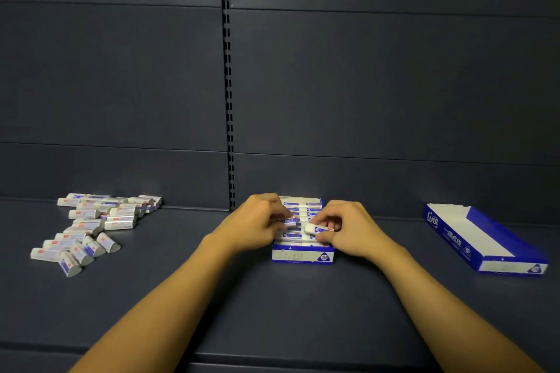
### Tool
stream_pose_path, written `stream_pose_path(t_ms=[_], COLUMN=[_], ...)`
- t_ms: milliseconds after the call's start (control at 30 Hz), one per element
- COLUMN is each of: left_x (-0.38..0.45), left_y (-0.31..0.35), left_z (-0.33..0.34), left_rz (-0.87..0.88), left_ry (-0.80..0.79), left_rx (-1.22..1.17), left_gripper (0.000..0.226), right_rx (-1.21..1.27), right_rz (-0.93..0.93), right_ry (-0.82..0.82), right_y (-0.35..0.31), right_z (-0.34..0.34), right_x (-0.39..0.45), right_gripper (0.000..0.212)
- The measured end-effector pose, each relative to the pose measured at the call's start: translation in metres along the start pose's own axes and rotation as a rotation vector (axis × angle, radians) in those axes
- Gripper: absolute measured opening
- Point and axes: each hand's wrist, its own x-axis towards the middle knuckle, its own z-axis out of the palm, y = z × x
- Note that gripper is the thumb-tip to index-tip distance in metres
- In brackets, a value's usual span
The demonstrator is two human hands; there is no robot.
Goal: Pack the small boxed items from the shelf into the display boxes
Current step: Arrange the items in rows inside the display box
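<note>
A blue and white display box (303,255) stands in the middle of the dark shelf, with rows of small boxed items inside it. My left hand (257,222) reaches over its left side and pinches a small boxed item (289,221) among the rows. My right hand (348,228) is over the box's right side and pinches another small white and blue boxed item (316,228), held tilted just above the rows. A loose pile of several small boxed items (94,224) lies on the shelf at the left.
A second blue and white display box (485,238) lies at the right with nothing in it, angled toward the back panel. The dark back wall (363,85) with a slotted upright (228,100) rises right behind the boxes. The shelf's front edge (272,357) runs below my forearms.
</note>
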Motion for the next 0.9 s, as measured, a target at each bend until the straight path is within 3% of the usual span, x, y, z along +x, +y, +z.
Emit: stream_pose_path(t_ms=[267, 900], left_x=[-0.0022, 0.0045], left_y=[0.0043, 0.0051], left_z=[0.0027, 0.0026], left_rz=[0.049, 0.03], left_ry=[-0.063, -0.241], left_rx=[-0.092, -0.004], left_gripper=[0.029, 0.031], right_rx=[0.038, -0.019], right_rz=[-0.044, 0.021], right_ry=[-0.017, -0.134], right_y=[0.0071, 0.006], right_z=[0.0009, -0.0048], right_x=[0.0016, 0.0037], right_gripper=[0.024, 0.025])
